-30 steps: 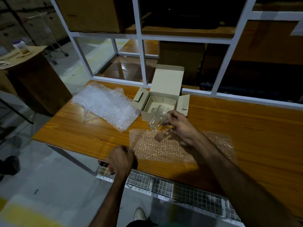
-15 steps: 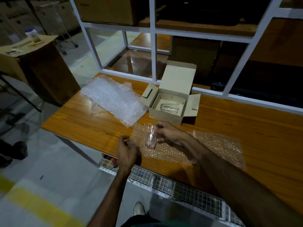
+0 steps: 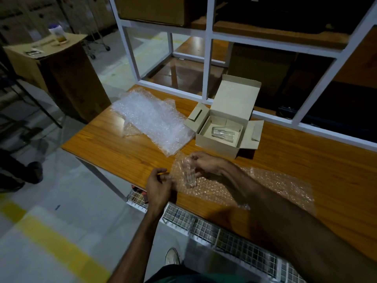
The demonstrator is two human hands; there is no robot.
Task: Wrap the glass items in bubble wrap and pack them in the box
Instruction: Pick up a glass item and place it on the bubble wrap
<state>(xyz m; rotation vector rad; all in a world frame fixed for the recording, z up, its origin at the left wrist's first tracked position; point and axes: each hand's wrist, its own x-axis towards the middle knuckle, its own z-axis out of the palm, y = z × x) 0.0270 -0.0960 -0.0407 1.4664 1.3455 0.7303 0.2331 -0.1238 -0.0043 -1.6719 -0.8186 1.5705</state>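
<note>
Right hand point(image 3: 206, 163) gripping glass point(image 3: 188, 173), box point(image 3: 216, 145) holding tumbler point(image 3: 222, 134)

Dim room; wooden table point(image 3: 306, 152), white-framed shelving point(image 3: 208, 58), grey floor point(image 3: 61, 201).

Dim warehouse packing station. Wooden desk point(image 3: 306, 160) at centre of frame, wire-mesh tray point(image 3: 224, 229) slung under its near edge. White metal racking point(image 3: 208, 48) across top of frame, holding brown cartons point(image 3: 155, 9) on wooden shelves. Bare concrete floor at left, yellow lane marking point(image 3: 61, 250) painted across lower left. Large cardboard carton point(image 3: 61, 74) upper left, used as side stand. Stacked bubble wrap sheets point(image 3: 151, 119) and open cardboard box point(image 3: 226, 127) on desk mark packing work.
</note>
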